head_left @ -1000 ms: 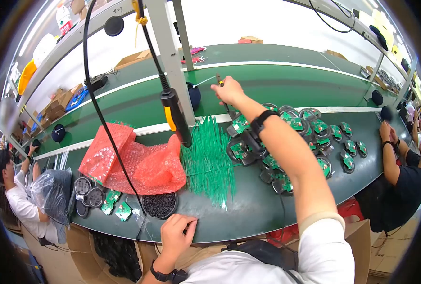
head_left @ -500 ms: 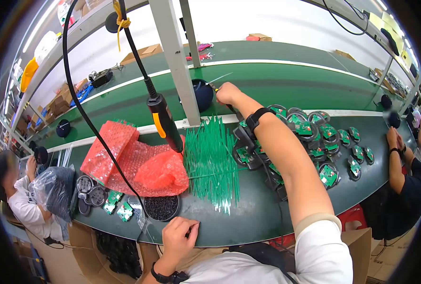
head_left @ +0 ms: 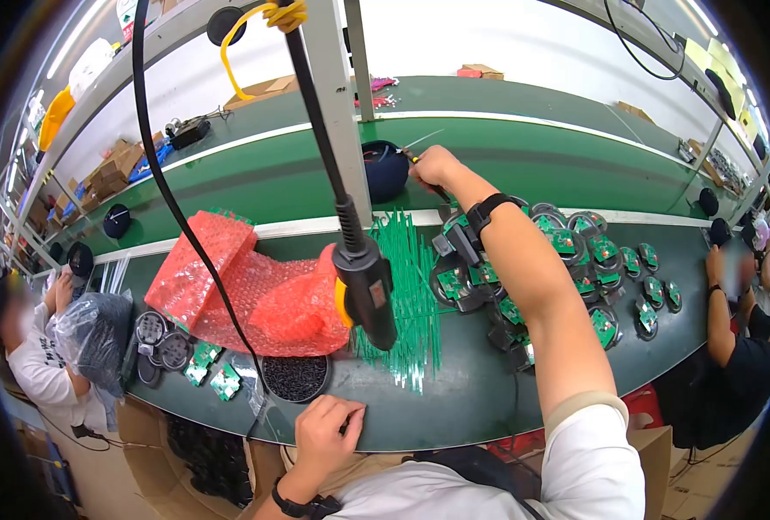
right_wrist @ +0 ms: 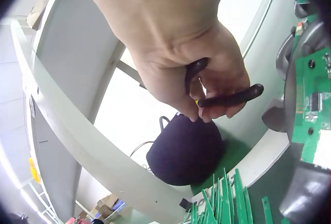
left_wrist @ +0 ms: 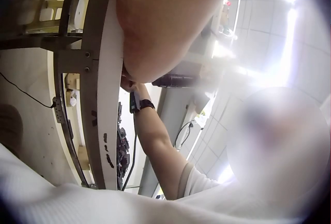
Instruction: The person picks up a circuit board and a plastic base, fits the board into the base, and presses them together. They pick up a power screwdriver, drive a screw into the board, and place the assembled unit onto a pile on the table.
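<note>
My right hand (head_left: pixel 435 166) reaches over the green belt and grips pliers with black handles (right_wrist: pixel 232 99) and a touch of yellow. Their jaws are mostly hidden behind the fingers. Close by the fingertips sits a rounded dark navy object (head_left: pixel 386 178), beside the grey post. A thin pale strip (head_left: pixel 426 137) slants up by the hand. At the bench's front edge rests my left hand (head_left: pixel 328 426), its fingers loosely curled and holding nothing visible. Green strips (head_left: pixel 402 338) lie in a pile before the right arm, with round grey housings bearing green circuit boards (head_left: pixel 606 325) beside it.
A black-and-yellow power screwdriver (head_left: pixel 367 295) hangs over the bench. Red bubble wrap (head_left: pixel 255 303) lies to the left, by a round dish (head_left: pixel 295 379) of small black parts. Grey round parts (head_left: pixel 164 342) and loose boards (head_left: pixel 226 381) lie further left. People work at both ends.
My right hand and the pliers have moved down to the navy object's side. The hanging screwdriver has swung right, over the green strips. My left hand stays at the edge.
</note>
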{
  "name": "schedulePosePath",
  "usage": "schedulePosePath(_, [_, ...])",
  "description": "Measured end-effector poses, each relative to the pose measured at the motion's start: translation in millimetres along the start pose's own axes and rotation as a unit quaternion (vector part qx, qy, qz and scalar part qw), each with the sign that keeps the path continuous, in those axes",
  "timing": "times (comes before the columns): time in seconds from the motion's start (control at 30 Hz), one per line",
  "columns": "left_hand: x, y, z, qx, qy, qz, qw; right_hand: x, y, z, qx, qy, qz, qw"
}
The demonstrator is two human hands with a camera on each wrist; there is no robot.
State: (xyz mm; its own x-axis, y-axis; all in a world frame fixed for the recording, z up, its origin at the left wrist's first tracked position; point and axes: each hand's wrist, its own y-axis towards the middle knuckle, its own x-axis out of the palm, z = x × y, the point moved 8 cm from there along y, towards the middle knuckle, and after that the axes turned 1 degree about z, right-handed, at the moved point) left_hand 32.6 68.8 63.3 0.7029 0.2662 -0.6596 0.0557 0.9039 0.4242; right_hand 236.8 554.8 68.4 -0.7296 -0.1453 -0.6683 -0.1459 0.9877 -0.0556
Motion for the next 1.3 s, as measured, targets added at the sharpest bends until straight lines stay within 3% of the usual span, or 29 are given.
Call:
schedulePosePath(0.13, [0,0,-1,-0.002,-0.002,-0.004,1.000,-11,-10,-6,-0.024,-0.116,0.022,0.993])
schedulePosePath(0.27, [1,-1,-1,0.000,0.001,0.000,1.000,-17,-19,-7,-0.036,-0.114,0.044,0.992])
schedulePosePath(0.37, [0,0,-1,0.012,-0.001,0.005,1.000,-33,-24,4,-0.012,-0.081,0.043,0.996])
schedulePosePath(0.43, [0,0,1,0.021,-0.002,0.003,1.000,-45,-27,15,0.000,0.145,-0.002,0.989])
schedulePosePath(0.53, [0,1,1,0.019,-0.004,0.003,1.000,-92,-47,14,-0.009,0.148,0.004,0.989])
schedulePosePath(0.67, [0,0,1,0.027,-0.008,0.007,1.000,-162,-98,26,0.013,0.066,0.006,0.998])
schedulePosePath(0.73, [1,-2,-3,-0.010,0.001,-0.003,1.000,-195,-119,40,0.017,-0.056,0.041,0.997])
schedulePosePath(0.77, [-1,-1,0,-0.013,-0.001,-0.001,1.000,-206,-126,51,0.018,-0.061,0.042,0.997])
schedulePosePath(0.83, [-1,0,2,0.010,-0.003,0.005,1.000,-228,-131,77,-0.005,-0.208,0.076,0.975])
schedulePosePath(1.0, [-2,-1,4,0.037,0.001,0.021,0.999,-240,-144,117,0.021,-0.239,0.089,0.967])
schedulePosePath(1.07, [-3,-1,5,0.038,0.005,0.027,0.999,-240,-141,119,-0.020,-0.321,0.112,0.940])
schedulePosePath(1.1, [-3,-2,6,0.041,0.008,0.030,0.999,-241,-136,125,0.002,-0.344,0.102,0.934])
schedulePosePath(1.2, [-1,-4,0,0.016,0.019,0.018,1.000,-241,-102,168,-0.021,-0.397,0.106,0.911])
schedulePosePath(1.27, [-2,-4,-1,0.017,0.020,0.023,0.999,-239,-85,192,-0.018,-0.400,0.070,0.914])
schedulePosePath(1.3, [-1,-4,-1,0.021,0.019,0.025,0.999,-236,-76,215,0.039,-0.400,0.027,0.915])
